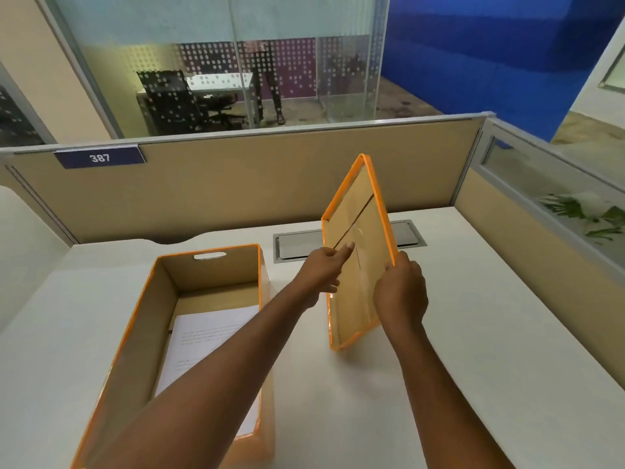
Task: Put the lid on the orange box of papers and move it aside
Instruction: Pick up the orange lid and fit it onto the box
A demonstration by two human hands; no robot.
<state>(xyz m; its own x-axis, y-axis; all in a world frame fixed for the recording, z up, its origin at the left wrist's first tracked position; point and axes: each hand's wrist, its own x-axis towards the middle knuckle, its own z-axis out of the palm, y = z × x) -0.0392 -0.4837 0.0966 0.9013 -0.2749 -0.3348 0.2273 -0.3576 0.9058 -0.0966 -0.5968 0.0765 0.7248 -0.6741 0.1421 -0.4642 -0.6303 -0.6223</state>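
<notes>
An open orange-edged cardboard box (206, 275) stands on the white desk at the left, with white printed papers (206, 336) lying in its bottom. To its right I hold the orange-rimmed lid (363, 228) up on edge, its brown inner side facing me and its lower corner close to the desk. My left hand (324, 269) grips the lid's left rim, with my forearm crossing over the box. My right hand (400, 292) grips the right rim.
The white desk (473, 333) is closed in by tan partition walls at the back and right. A grey cable hatch (297, 245) is set into the desk behind the lid. A label reading 387 (99, 158) hangs on the back partition.
</notes>
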